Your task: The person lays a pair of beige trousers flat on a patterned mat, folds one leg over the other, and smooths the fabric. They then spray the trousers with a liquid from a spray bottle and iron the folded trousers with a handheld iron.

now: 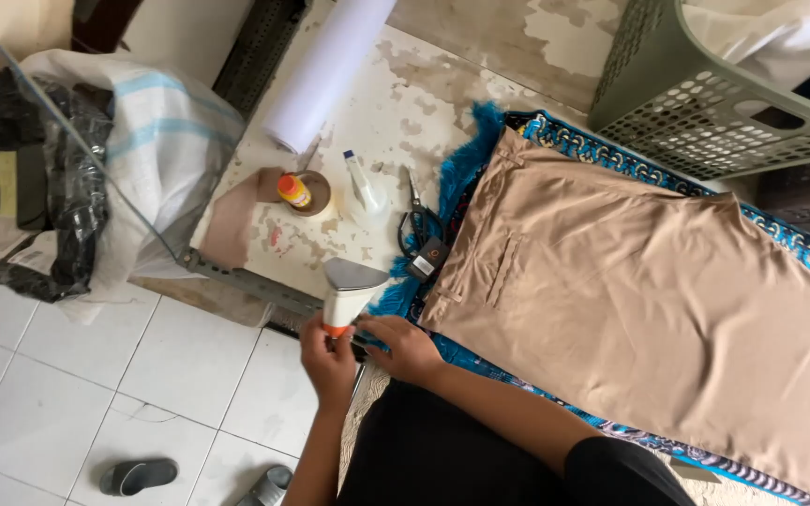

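Observation:
My left hand [327,361] grips the handle of a white handheld garment steamer [346,289] with an orange band, its grey plate tilted up at the table's near edge. Just to its right, my right hand [407,348] has its fingers curled against the steamer's lower end. Tan trousers [649,300] lie flat on a blue patterned cloth [466,173], waistband toward the steamer, to the right of both hands.
On the worn white tabletop [405,103] lie a white paper roll [330,66], a small orange-capped bottle [293,190], a spray bottle [363,187], scissors [414,208] and a black plug [427,258]. A green basket [705,103] stands back right. A white sack [166,141] and sandals [138,476] lie at left.

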